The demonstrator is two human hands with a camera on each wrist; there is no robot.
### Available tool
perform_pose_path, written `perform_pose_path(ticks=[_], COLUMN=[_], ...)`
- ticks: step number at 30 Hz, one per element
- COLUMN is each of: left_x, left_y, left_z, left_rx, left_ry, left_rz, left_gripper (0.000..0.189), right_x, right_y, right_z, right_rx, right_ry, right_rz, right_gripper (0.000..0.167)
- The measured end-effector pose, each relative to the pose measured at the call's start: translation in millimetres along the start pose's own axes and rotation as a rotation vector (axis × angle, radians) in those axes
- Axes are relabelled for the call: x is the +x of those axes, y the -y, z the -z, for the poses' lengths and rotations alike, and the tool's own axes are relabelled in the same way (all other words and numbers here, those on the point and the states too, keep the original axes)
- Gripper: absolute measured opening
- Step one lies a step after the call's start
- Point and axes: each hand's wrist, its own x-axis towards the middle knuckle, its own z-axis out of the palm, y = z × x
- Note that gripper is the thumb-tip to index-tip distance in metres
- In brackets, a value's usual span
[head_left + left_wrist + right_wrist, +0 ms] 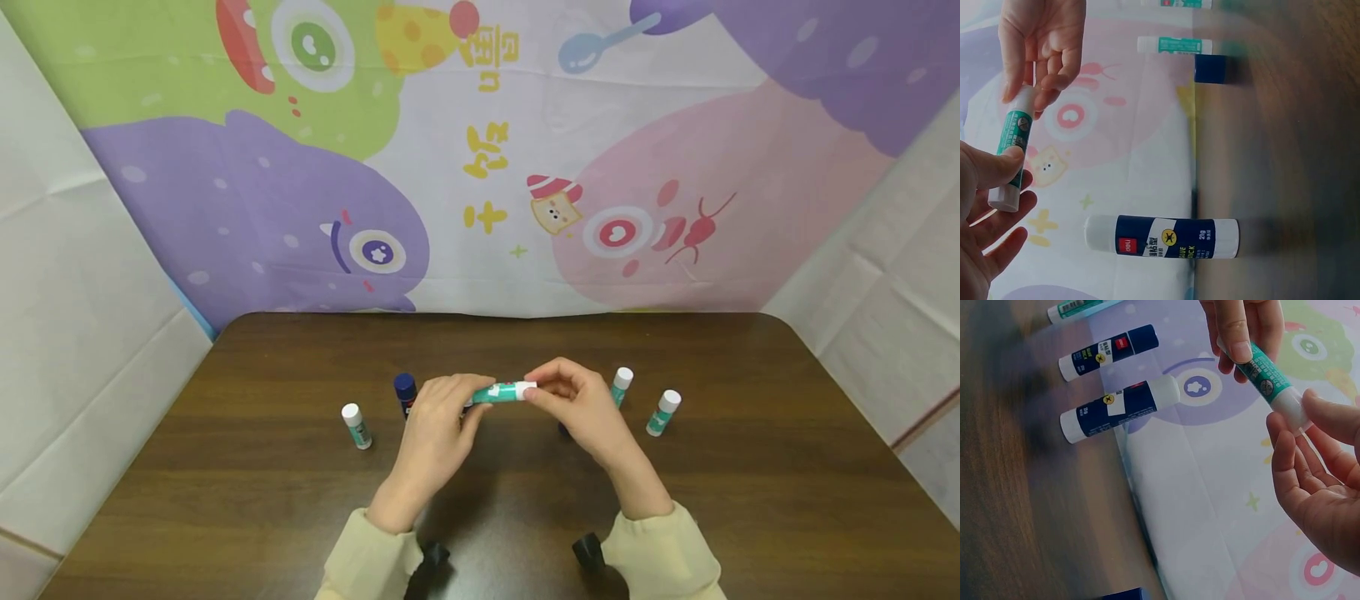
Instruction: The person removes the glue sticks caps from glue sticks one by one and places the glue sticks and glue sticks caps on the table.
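A teal-labelled glue stick [498, 392] is held level above the table between the two hands. My left hand [438, 412] pinches its body near the base, thumb against the label in the left wrist view. My right hand [581, 404] grips the white cap [1291, 409] at the other end with thumb and fingers. Below stands a navy glue stick [1166, 237] without its navy cover, its white top showing; the left hand mostly hides it in the head view. A loose navy cap [1210, 69] sits on the table near the right hand.
A capped navy glue stick [406, 392] and a teal one [357, 427] stand on the left of the brown table [247, 500]. Two more teal glue sticks [622, 385] [663, 413] stand to the right. A printed cloth [480, 275] hangs behind the table.
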Motion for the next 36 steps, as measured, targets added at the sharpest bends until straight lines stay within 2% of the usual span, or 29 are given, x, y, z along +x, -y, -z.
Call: perform_pose_path(ticks=[9, 22, 30, 36], left_x=[0.7, 0.8, 0.6, 1.3], left_y=[-1.4, -0.2, 1.5, 0.8], left_z=[3.8, 5.2, 5.0, 6.3], left_rx=[0.018, -0.005, -0.031, -0.065], left_ry=[-0.004, 0.012, 0.023, 0.047], left_rz=[-0.014, -0.02, 0.0, 0.05], left_gripper=[0.027, 0.026, 0.027, 0.026], right_x=[-0.5, -1.4, -1.3, -0.1], right_y=[1.5, 3.3, 1.7, 0.5], right_z=[-0.3, 1.4, 1.0, 0.2], right_rx=[-0.021, -0.042, -0.02, 0.022], right_ry=[-0.007, 0.003, 0.007, -0.001], right_rz=[0.014, 0.045, 0.085, 0.126], right_gripper=[0.02, 0.019, 0.019, 0.016])
